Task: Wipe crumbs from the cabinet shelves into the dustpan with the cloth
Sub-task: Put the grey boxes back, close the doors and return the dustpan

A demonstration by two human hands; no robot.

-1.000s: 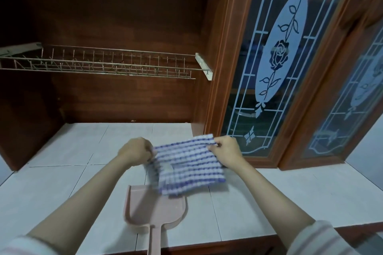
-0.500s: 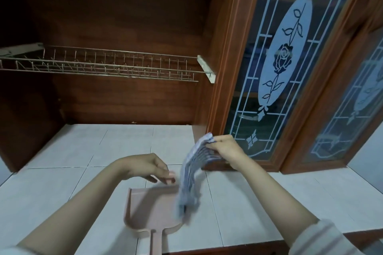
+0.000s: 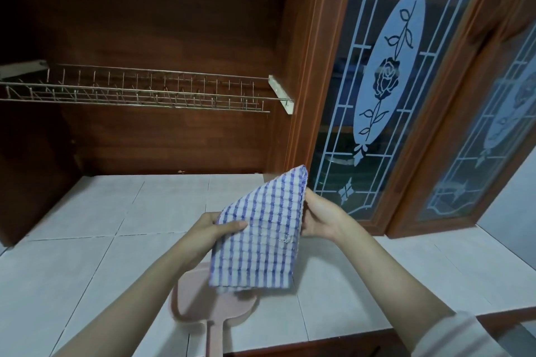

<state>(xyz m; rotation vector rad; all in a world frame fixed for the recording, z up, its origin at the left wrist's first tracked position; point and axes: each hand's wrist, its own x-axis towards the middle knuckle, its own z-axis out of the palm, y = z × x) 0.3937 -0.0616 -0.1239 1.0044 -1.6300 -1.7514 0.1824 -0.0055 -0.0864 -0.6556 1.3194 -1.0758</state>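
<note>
Now the blue-and-white checked cloth (image 3: 261, 235) is spread flat again, just below the middle of the frame, with one corner pointing up toward the cabinet's back wall. Half a second ago it hung bunched from the right hand alone. The left hand (image 3: 207, 233), then free over the dustpan, has come back onto it, thumb curled over the left edge and fingers behind the fabric. The right hand (image 3: 320, 219) grips the right edge, fingertips hidden behind the weave. Below, at lower centre, the pink dustpan (image 3: 197, 301) lies on the pale tiled shelf (image 3: 101, 240), handle toward the bottom edge, its front covered by the cloth's lower hem. A wire rack (image 3: 139, 93) spans the left side, and the rose-patterned glass door (image 3: 385, 90) stands at right.
</note>
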